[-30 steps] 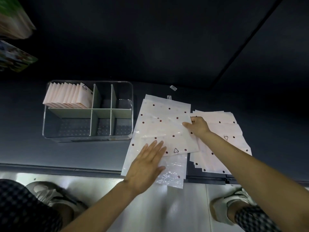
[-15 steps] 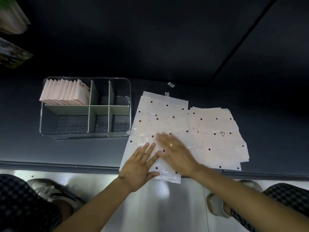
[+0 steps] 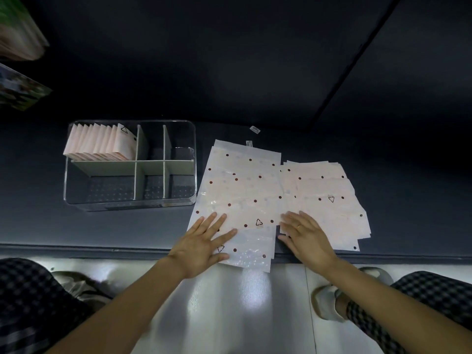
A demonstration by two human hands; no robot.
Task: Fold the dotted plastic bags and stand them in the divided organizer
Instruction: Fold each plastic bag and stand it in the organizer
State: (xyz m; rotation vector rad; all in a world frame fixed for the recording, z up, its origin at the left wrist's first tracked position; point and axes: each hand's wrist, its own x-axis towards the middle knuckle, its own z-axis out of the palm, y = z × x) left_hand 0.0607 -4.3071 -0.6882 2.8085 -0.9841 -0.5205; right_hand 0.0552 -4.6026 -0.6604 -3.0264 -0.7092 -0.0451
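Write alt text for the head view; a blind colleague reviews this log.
Both hands, left hand and right hand, press flat on dotted plastic bags spread on a dark table. To the left, a clear divided organizer holds folded bags in its far-left compartment.

A second ago the right hand [image 3: 305,235] pinched the far right edge of the top bag [image 3: 240,198], with the arm stretched across the pile [image 3: 329,198]. Half a second ago it lay flat, blurred, on the bag's near middle, beside the left hand [image 3: 204,245]. Now it rests flat with spread fingers farther right, at the seam where the bag meets the pile, well apart from the left hand. The left hand lies a little nearer the bag's near left corner than before, fingers wider apart. The bag looks flatter, its recycling mark [image 3: 259,222] uncovered between the hands.
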